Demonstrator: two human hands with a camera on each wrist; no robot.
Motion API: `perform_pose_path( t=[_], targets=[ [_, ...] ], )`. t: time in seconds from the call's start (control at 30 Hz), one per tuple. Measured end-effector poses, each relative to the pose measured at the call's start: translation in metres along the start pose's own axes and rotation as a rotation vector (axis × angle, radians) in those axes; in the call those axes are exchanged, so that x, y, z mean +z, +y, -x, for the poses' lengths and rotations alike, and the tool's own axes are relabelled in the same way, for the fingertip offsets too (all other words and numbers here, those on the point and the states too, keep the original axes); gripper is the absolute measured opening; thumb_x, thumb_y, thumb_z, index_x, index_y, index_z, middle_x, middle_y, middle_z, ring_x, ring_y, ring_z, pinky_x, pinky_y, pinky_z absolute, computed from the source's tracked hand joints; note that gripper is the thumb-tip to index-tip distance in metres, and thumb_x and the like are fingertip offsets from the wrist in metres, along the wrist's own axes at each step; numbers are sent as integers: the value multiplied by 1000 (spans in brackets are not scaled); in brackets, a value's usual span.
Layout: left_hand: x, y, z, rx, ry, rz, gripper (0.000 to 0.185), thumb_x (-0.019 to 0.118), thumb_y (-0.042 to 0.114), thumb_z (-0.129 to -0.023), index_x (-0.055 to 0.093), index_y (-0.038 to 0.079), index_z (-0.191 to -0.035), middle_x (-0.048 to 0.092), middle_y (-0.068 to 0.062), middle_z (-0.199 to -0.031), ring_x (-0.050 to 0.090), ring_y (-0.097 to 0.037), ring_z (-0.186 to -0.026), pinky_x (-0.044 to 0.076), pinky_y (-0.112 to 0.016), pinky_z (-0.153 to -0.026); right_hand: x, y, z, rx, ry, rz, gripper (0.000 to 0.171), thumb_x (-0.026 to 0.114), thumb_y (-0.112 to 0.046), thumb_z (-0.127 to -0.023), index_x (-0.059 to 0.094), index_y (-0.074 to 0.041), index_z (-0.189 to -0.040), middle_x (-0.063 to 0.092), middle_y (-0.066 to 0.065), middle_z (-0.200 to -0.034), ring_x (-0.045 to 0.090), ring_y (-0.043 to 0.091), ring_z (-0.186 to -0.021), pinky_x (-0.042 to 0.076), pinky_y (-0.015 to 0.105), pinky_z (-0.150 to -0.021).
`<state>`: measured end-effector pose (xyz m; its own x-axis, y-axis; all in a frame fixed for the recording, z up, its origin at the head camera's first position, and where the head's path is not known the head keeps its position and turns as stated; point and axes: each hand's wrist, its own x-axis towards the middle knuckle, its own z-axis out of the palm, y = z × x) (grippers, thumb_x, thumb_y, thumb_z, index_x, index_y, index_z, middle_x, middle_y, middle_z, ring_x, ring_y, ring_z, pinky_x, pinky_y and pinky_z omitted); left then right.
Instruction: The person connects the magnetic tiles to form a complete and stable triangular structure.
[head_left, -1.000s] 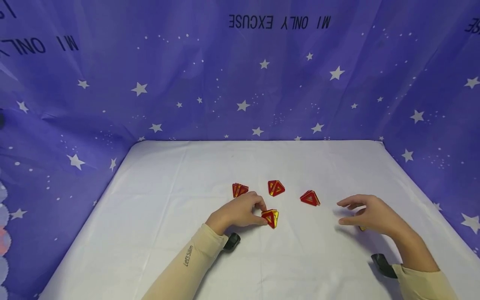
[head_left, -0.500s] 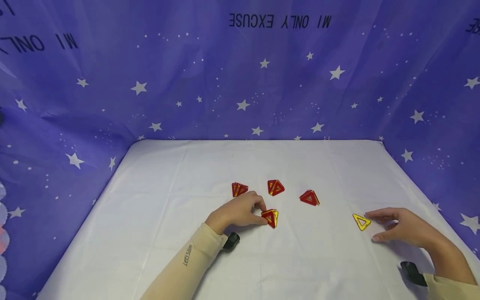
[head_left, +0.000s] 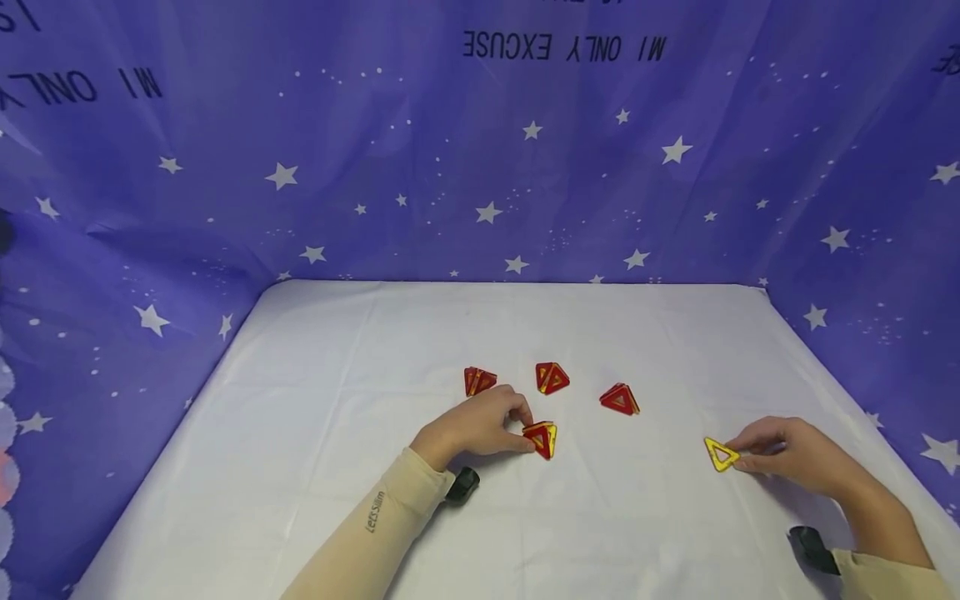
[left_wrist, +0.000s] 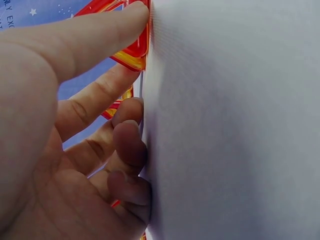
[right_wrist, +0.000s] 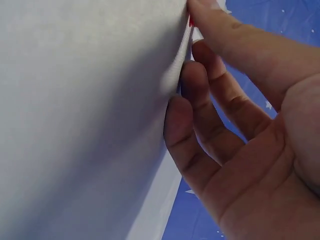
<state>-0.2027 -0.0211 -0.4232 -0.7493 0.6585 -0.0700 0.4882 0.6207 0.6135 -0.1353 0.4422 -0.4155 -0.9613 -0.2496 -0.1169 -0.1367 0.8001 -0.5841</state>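
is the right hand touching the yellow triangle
Touching: the head view shows the right hand's fingertips meeting the yellow triangle's edge, no gap visible.

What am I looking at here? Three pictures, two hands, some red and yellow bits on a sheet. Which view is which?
No machine here: a person works with bare hands. The wide picture comes from a camera on the head, looking down at a white table. The two close-ups come from cameras on the wrists, so they show mostly fingers and cloth. The left hand grips a red and yellow pyramid. The right hand pinches a flat yellow triangle at its corner. Three more pyramids stand apart beyond the hands. A purple starry cloth hangs behind.
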Motion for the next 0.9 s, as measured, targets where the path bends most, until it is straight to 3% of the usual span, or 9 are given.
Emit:
perform_pose_path(
  t=[0.17, 0.33, 0.47, 0.9],
  targets=[
    [-1, 1, 1, 4, -1, -1, 24, 82, 33, -85, 70, 22, -102, 56, 6, -98, 50, -12, -90, 44, -27, -82, 4, -9, 2, 15, 10, -26, 25, 82, -19, -84, 78, -6, -105, 72, 3, -96, 63, 5, -81, 53, 28, -64],
    [1, 0, 1, -1, -8, 4, 24, 82, 34, -86, 69, 23, -102, 56, 6, -99, 50, -12, -91, 44, -26, -82, 9, -32, -4, -43, 26, -122, 24, 81, -20, -87, 78, -6, -105, 74, 4, -98, 69, 8, -86, 55, 28, -69],
    [1, 0, 0, -3, -6, 0, 24, 82, 34, -86, 69, 23, -102, 56, 6, -98, 50, -12, -91, 44, -27, -82, 19, -57, -18, -90, -8, -196, 22, 82, -20, -85, 79, -7, -104, 75, 3, -99, 70, 11, -89, 56, 28, -72],
    [2, 0, -1, 0, 2, -12, 24, 82, 34, -85, 69, 22, -101, 57, 6, -97, 50, -11, -90, 44, -26, -81, 63, -124, -70, -190, -111, -211, 18, 87, -19, -80, 80, -11, -94, 74, -3, -92, 70, 15, -82, 55, 28, -74]
  ],
)
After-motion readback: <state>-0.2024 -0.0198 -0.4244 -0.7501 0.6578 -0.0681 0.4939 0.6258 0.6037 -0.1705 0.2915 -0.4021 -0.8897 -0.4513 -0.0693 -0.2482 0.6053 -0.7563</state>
